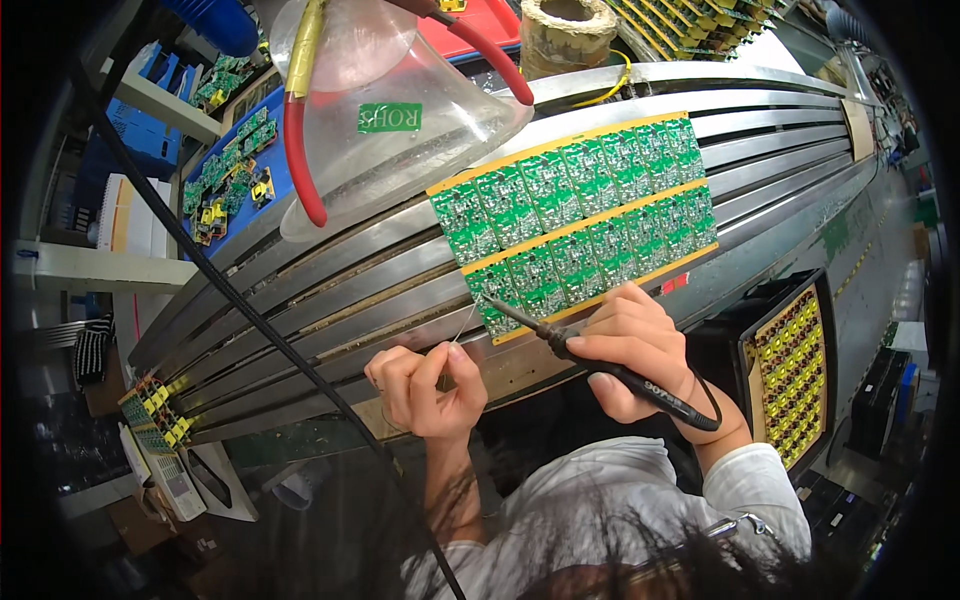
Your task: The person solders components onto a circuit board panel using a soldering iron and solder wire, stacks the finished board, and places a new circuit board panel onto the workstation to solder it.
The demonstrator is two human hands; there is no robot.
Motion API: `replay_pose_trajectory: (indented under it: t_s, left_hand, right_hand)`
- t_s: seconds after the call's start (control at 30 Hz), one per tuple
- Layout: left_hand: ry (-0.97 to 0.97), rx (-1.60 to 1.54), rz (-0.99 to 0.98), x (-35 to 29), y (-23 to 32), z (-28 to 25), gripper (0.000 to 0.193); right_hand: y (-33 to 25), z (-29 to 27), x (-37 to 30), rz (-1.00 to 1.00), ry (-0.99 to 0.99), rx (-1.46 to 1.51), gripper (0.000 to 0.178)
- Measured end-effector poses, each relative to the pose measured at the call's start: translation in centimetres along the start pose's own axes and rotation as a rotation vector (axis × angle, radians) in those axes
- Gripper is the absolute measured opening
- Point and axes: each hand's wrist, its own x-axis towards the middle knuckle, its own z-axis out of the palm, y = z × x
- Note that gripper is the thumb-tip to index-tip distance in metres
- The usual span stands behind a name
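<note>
A panel of green circuit boards [575, 215] with yellow-orange edge strips lies solder side up across metal rails. My right hand [640, 350] grips a black soldering iron [640, 382], its tip reaching the panel's near left corner. Between the thumb and finger of my left hand [428, 388] is a thin strand of solder wire [464, 324], which runs up toward the same corner. Whether the tip and the wire touch cannot be made out. Both hands stay just in front of the panel's near edge.
A clear fume hood [400, 150] and red-handled pliers [303, 160] are above the rails [340, 290]. A black cable [250, 310] crosses the left side. Blue tray [285, 190] with boards stands far left; a black bin [745, 365] of boards at right. A tape roll [568, 40] sits behind.
</note>
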Motion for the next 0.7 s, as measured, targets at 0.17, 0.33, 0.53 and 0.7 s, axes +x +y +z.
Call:
replay_pose_trajectory:
  t_s: [0.17,0.33,0.53,0.7]
  left_hand:
    - [-0.009,-0.002,0.003,0.0,0.1,0.1,0.015]
    - [-0.038,0.028,0.009,-0.1,0.1,0.0,0.015]
    - [-0.018,0.021,-0.043,-0.5,0.3,0.3,0.016]
    - [-0.005,0.016,-0.035,-0.3,0.5,0.5,0.016]
  right_hand:
    - [0.2,0.3,0.0,0.019,-0.011,-0.040,0.032]
    - [-0.5,0.3,0.3,0.027,-0.031,-0.084,0.033]
    - [-1.5,-0.2,1.1,0.035,-0.055,-0.143,0.033]
    - [-0.8,-1.5,0.4,0.044,0.036,-0.132,0.032]
